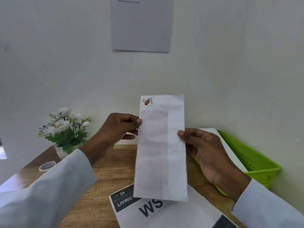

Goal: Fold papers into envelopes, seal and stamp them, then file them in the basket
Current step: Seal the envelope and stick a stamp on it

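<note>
- Envelope (162, 147) is held upright in the air above the desk (105, 175), long side vertical, with a small red and grey stamp (147, 101) in its top left corner.
- Left hand (118, 129) pinches the envelope's left edge up high, thumb tip on the front, the other fingers curled behind it.
- Right hand (209, 155) grips the right edge a bit lower, thumb pressed on the front, the rest of the fingers hidden behind the paper.
- Green basket (251, 160) sits just past the right fingers, against the wall, with a white sheet (230, 148) lying in it.
- Printed paper (164, 213) lies flat on the desk under the envelope's bottom edge.
- Off past the left hand: white flowers (65, 124) in a pot, and a tape roll (47, 167) near the left sleeve.
</note>
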Available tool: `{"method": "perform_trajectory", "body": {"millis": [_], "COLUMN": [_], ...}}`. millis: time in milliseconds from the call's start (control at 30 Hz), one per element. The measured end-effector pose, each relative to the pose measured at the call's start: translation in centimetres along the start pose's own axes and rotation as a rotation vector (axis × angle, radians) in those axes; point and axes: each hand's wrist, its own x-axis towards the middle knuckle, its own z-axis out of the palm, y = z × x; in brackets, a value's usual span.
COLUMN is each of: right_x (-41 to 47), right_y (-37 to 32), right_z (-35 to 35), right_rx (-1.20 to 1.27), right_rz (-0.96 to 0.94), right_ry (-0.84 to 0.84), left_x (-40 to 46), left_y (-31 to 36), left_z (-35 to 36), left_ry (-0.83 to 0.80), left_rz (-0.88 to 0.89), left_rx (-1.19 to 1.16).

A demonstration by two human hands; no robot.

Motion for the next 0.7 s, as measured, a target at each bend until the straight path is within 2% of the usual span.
{"method": "perform_trajectory", "body": {"millis": [200,367,533,633,700], "right_x": [2.1,5.4,9.8,11.5,12.0], "right_y": [-4.0,-7.9,-9.1,-7.8,-6.7], "right_z": [-2.7,-6.1,-10.2,-12.3,-13.1], "right_rx": [-0.08,-0.237,-0.597,-1.017,-1.229], "right_rz": [-0.129,-0.298,-0.448,-0.472,-0.457], "right_ry": [0.108,0.277,0.43,0.532,0.542], "left_x": [1.3,4.5,8.1,10.0,10.5], "left_y": [1.6,3.9,3.2,0.5,-1.5], "left_z": [3.3,8.5,14.1,16.8,18.0], "left_ry": [-0.029,-0.006,0.035,0.066,0.069], "left_rz": [0.037,0.126,0.121,0.058,-0.008], "left_rx": [-0.084,-0.119,-0.053,0.028,0.075]}}
